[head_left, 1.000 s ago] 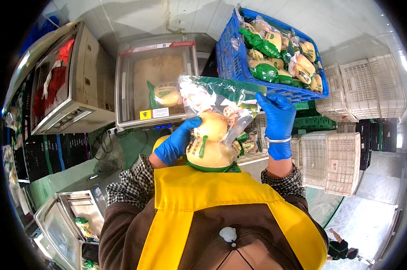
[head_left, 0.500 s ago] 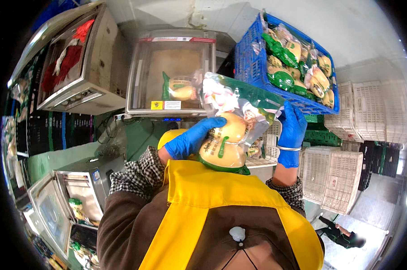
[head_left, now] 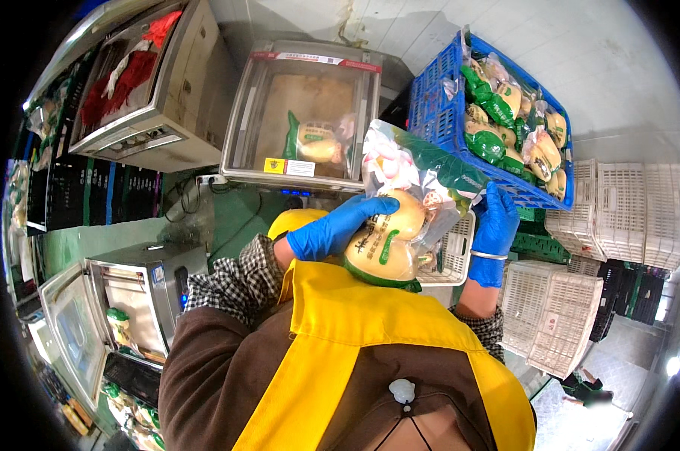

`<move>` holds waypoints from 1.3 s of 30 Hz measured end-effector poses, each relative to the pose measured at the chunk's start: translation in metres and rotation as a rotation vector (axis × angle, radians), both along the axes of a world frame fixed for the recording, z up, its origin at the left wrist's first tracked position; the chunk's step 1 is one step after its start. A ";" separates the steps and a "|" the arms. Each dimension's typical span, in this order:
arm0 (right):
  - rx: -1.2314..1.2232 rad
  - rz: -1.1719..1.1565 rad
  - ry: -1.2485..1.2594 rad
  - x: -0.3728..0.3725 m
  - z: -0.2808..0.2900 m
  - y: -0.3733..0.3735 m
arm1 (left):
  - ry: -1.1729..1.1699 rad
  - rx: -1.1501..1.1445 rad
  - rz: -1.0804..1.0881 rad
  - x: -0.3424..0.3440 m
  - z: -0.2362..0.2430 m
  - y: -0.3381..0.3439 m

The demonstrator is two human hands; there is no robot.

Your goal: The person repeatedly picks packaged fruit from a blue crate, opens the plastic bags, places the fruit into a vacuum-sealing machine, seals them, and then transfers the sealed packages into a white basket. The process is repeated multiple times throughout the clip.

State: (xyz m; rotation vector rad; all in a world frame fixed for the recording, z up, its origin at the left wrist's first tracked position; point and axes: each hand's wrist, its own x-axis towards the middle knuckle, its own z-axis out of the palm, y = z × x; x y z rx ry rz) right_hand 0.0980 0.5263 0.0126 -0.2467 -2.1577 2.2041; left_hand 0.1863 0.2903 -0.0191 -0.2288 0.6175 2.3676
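While the left hand (head_left: 341, 228) grips the bagged root (head_left: 406, 214) just to its right, mid-frame, the right hand (head_left: 496, 225) pinches the bag's (head_left: 453, 170) top-right corner; I see the root's long axis lean toward upper right, nearer the left hand.

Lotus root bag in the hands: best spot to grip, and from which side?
I'd take the lotus root bag around the narrower waist between its two plump lobes, coming from the left. The upper film looks loose, so probably a weaker hold. The left hand holds it from that side, thumb on the upper lobe; the right hand pinches the film's upper right corner.
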 end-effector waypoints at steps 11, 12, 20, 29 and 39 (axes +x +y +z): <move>-0.264 0.164 -0.309 0.029 -0.035 -0.006 | -0.064 0.007 0.006 0.003 -0.004 -0.002; -0.287 0.241 -0.359 0.040 -0.059 0.004 | -0.060 0.009 0.005 0.002 -0.005 -0.001; -0.029 0.676 -0.436 0.100 -0.069 -0.003 | 0.050 -0.194 0.038 0.004 0.017 0.003; -0.146 0.667 -0.404 0.104 -0.066 0.011 | 0.254 -0.604 0.712 -0.034 0.016 0.006; -0.176 0.795 -0.476 0.123 -0.080 0.044 | 0.123 -0.667 0.892 -0.015 -0.008 0.022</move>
